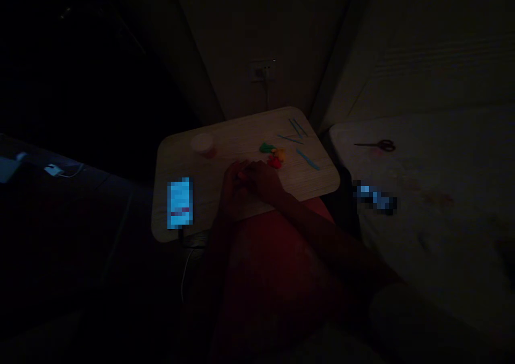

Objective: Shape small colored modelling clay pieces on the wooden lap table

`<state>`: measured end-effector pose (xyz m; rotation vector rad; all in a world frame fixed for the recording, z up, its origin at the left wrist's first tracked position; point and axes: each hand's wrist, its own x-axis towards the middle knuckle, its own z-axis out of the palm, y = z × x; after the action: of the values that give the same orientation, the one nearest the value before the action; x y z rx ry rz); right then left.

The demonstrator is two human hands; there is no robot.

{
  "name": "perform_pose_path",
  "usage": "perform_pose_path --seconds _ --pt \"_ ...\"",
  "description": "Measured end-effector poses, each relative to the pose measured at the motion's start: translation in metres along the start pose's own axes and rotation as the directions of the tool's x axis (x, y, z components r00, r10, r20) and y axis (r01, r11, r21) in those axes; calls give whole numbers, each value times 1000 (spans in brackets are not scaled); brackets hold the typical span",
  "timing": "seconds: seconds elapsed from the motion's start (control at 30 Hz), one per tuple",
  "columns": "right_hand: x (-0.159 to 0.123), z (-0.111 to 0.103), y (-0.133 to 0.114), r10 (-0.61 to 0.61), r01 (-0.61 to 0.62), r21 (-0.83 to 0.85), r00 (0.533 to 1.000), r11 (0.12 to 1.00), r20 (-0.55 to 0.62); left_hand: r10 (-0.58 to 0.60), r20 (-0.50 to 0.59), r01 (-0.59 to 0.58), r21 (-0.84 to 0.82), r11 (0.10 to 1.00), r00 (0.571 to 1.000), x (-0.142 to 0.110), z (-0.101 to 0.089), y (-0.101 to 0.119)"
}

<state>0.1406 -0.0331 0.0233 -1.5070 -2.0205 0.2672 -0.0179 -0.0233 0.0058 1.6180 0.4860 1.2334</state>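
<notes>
Very dim light leaves finger detail hard to see. My left hand (230,192) is curled near the front edge of the small wooden table, with a bit of red modelling clay (242,176) at its fingers. My right hand (263,179) meets it from the right, its fingers bent over the same clay; part of the piece is hidden. Just beyond the right hand lie lumps of green clay (266,148), yellow clay (279,154) and red clay (274,163), touching one another. A blue modelling knife (308,159) rests to their right, and thin blue sticks (290,139) lie farther back.
A pale round tub (202,143) stands at the table's back left. A lit, blurred-out phone (179,203) lies front left with a cable below. On the pale surface at right are scissors (380,145) and another pixelated object (376,198). A wall socket (263,71) holds a plug.
</notes>
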Motion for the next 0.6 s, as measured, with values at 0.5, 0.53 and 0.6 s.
perform_pose_path --seconds 0.5,0.53,0.6 --pt "-2 1 8 -45 110 318 978 942 -204 16 -172 51 378 924 985 3 2 12" --pt "-3 1 9 -48 123 355 976 927 -214 30 -173 48 431 901 984 2 1 12" --pt "-3 3 12 -32 132 428 972 894 -232 48 -169 44 502 864 984 2 -1 11"
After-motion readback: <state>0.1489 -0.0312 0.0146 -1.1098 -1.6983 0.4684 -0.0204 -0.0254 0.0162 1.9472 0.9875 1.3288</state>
